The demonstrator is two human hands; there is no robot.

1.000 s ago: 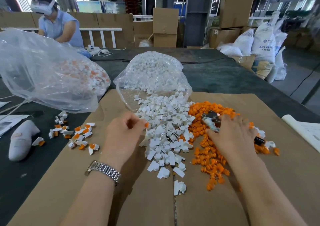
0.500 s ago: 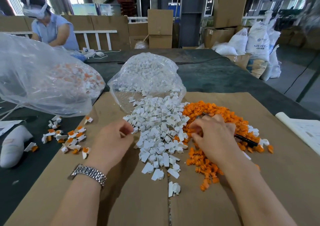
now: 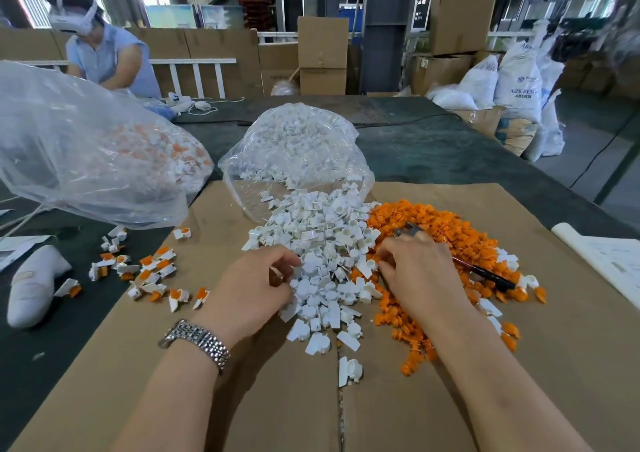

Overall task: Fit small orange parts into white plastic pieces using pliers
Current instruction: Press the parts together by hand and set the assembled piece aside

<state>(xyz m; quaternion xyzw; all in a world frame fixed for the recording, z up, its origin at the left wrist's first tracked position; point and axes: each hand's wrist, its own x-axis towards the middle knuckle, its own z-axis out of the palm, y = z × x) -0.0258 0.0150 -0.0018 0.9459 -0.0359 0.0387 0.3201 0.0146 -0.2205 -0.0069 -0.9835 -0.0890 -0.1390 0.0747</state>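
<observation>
since a second ago, when the left hand (image 3: 256, 285) pinched an orange bit at the white pile's edge, that bit is out of sight; fingers now curled into the white pieces (image 3: 322, 250) just to its right, apparently picking one; right hand (image 3: 419, 275) holds the pliers (image 3: 485, 273), fingers wrapped, tips at the seam between white pile and orange parts (image 3: 433, 219) beyond it; judgement: next cycle starting; finished pieces (image 3: 149, 271) lie left of the left hand on the cardboard (image 3: 277, 399).

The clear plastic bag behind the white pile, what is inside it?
The clear plastic bag holds small white plastic pieces, spilling from its open mouth onto brown cardboard. Anything beneath them is covered.
</observation>
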